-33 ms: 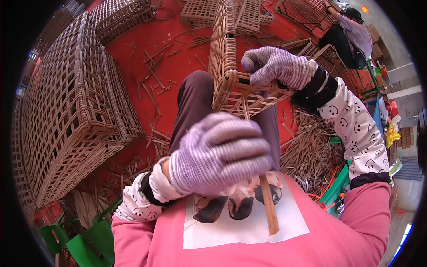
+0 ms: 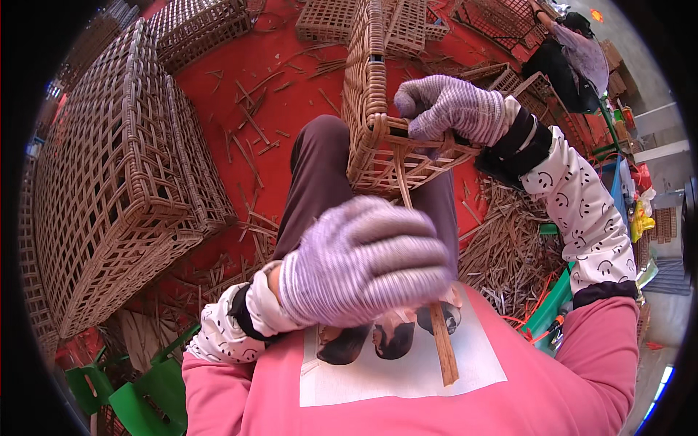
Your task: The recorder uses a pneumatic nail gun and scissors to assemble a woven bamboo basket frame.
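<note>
"Movement first: what is new?"

"Left hand [image 2: 367, 261], slightly nearer and a touch farther right than in the earlier frame. Fingers blurred. The flat cane strip [image 2: 443, 345] also shifts: its near end lies a little farther right over the white printed panel [image 2: 472, 369] of the pink shirt [image 2: 538, 385]."

"Bearing on the work?"

"Judgement only: a small, mid-step adjustment of the strip. Its far end meets the near end of the lattice wicker basket [image 2: 361, 94]; its middle passes behind the left hand; its near end is free."

"Grip, left?"

"Cannot tell. Back of the glove faces up, palm side hidden. Strip in the grasp or merely beneath: unresolved."

"Grip, right?"

"Right hand [image 2: 454, 112] is curled over the basket's near rim, thumb beside the strip's far end. Clamped on the rim, as I read it. No clear difference between frames."

"Basket position?"

"Far side of the lap, by the knees. No visible shift. The large lattice basket [image 2: 94, 174] at left and the heap of cane offcuts [image 2: 509, 240] at right match the earlier frame too."
</note>
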`<state>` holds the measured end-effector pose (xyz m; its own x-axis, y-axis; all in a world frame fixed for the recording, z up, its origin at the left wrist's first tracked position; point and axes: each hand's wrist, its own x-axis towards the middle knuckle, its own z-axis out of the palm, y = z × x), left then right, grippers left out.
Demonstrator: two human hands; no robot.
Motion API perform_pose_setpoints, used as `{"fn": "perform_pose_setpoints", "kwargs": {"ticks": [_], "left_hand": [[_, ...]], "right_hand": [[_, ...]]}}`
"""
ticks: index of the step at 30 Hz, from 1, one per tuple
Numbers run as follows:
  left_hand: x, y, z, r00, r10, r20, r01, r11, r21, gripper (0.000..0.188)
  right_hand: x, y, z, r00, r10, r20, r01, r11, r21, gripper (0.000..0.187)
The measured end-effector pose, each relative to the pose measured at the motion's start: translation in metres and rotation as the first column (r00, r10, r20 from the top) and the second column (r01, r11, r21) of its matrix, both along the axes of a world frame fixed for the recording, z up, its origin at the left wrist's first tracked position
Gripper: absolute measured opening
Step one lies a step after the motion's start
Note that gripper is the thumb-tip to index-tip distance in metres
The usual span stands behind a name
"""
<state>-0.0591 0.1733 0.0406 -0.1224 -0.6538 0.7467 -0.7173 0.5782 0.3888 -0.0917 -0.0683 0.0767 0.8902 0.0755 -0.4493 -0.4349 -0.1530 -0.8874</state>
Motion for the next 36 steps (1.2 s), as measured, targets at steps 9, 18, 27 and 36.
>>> {"fn": "perform_pose_setpoints", "kwargs": {"ticks": [9,18,27,36], "left_hand": [[-0.012,-0.018,-0.067,0.153,0.412,-0.898,0.247,0.864,0.439,0.015],[-0.015,-0.038,-0.081,-0.08,0.355,-0.931,0.317,0.895,0.314,0.015],[-0.015,-0.047,-0.076,-0.091,0.364,-0.927,0.322,0.892,0.319,0.017],[-0.017,-0.057,-0.086,-0.106,0.31,-0.945,0.175,0.941,0.289,0.014]], "right_hand": [[0.003,-0.004,-0.008,0.999,0.011,0.045,-0.011,1.0,0.005,0.024],[0.004,-0.005,-0.007,1.0,0.013,0.012,-0.013,1.0,0.024,0.024],[0.002,-0.005,-0.008,1.0,-0.011,0.014,0.01,0.998,0.064,0.025],[0.003,-0.005,-0.009,0.999,0.014,0.043,-0.016,0.998,0.054,0.026]]}}
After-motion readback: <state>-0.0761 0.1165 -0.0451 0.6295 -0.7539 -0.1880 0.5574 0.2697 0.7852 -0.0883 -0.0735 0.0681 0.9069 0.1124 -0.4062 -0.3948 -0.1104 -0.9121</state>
